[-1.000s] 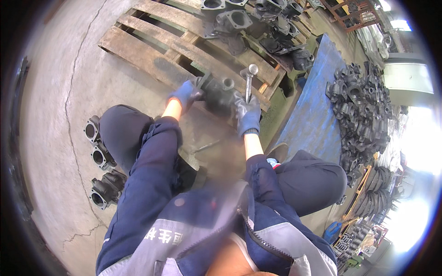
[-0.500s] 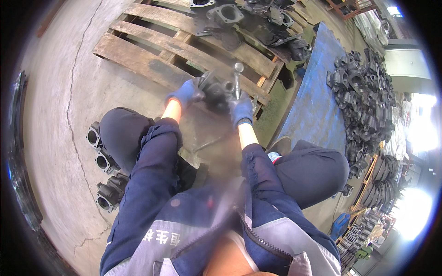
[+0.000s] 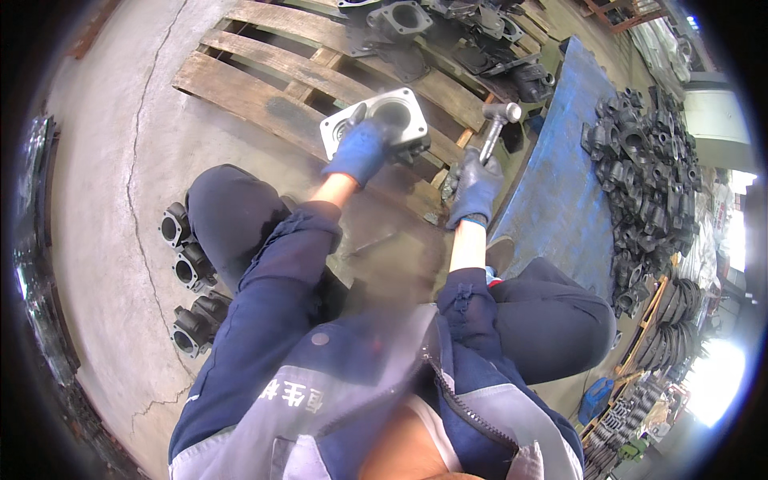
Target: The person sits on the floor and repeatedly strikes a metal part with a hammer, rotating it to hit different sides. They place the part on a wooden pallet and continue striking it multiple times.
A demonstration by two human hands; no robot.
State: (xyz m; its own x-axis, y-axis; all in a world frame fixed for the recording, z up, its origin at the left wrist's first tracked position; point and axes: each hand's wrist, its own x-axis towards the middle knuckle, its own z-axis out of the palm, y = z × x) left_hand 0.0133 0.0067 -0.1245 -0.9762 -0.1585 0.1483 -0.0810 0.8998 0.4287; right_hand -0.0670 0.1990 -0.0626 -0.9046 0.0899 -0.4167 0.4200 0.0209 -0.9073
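Observation:
My left hand [image 3: 360, 150], in a blue glove, grips a dark metal casting [image 3: 414, 120] above the near edge of the pallet. Its bright, flat flange with corner holes and a large round bore faces up. Part of the flange lies hidden under my fingers. In my gloved right hand [image 3: 478, 186] is a hammer [image 3: 502, 114], held by its handle with the silvery head raised beyond my fingers. Hammer and casting are apart.
A wooden pallet [image 3: 248, 86] stands ahead, with dark castings [image 3: 404, 18] piled at its far side. On the right, a blue sheet [image 3: 548, 176] borders a large heap of castings [image 3: 640, 172]. Several castings [image 3: 192, 268] sit on the floor beside my left knee.
The casting has turned so its bright flange shows, and my left hand has shifted right with it. My right hand has moved right with the hammer, away from the casting.

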